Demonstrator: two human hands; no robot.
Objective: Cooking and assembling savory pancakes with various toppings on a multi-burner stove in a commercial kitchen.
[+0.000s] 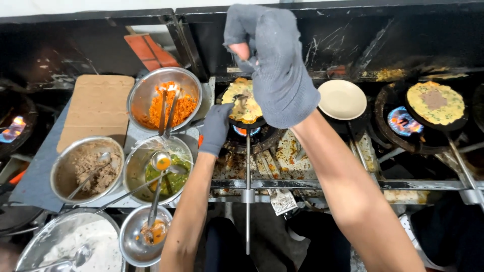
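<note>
My right hand, in a grey glove, is nearest the lens, raised at twelve o'clock with its fingers bunched tight around something I cannot make out. My left hand, also in a grey glove, is lower, touching the nine o'clock rim of the small pan; whether it grips the rim or just rests there I cannot tell.

That pan sits over a lit burner at centre, its long handle running straight to six o'clock. In it lies one yellow omelette, flecked with green, covering nearly the whole pan, with a dark patch of filling near its middle.

A second pan stands at three o'clock over another flame, holding a second omelette with a brown patch of filling at its centre. One empty cream plate lies between the two pans.

At nine o'clock I count five steel bowls: orange shreds, brown mince, green sauce, white batter, and a small one with orange paste. Each has a spoon or tongs in it. One tan board lies at ten o'clock.
</note>
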